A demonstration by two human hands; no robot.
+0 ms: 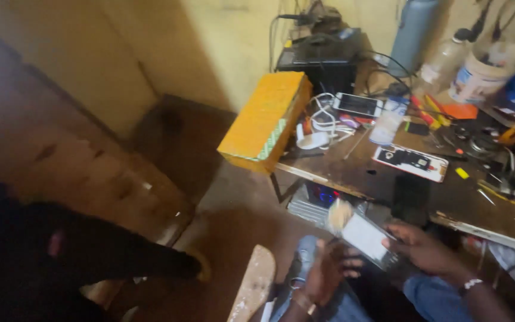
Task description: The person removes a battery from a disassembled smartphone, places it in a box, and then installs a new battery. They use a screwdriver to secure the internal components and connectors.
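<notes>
Nearest to me, my left hand [324,275] sits low over my lap, fingers [346,257] curled in, tips touching the lower left edge of the phone [368,240]. Blur here, so I cannot tell how firmly that hand grips. My right hand [425,249] is just right of the phone, fingers [396,240] closed onto its right edge, so this hand has hold of it. The phone lies between both hands, tilted, pale screen facing up, its top end pointing up-left past my fingertips. A blurred pale tuft [339,213] sits at that top end, just beyond the left fingers; I cannot tell what it is. White bracelet [469,284] on the right wrist, a band on the left wrist. My jeans [431,298] are under both hands.

Left of the left hand, near it, a pale wooden plank end [254,287]. Well left of that, a dark sleeve [99,250] of another person reaches across.

Just beyond my fingers is the near edge of the workbench [353,173]. Above the right hand, on the bench, a dark phone [410,198], then an opened phone body [411,161] with its insides showing. Further up-left, an orange box [265,121] hangs over the bench corner, white cables [324,122] beside it, another phone [358,105] behind those. Farthest, a black box with wires [320,56], a grey bottle [413,30], a white tub [479,76].
</notes>
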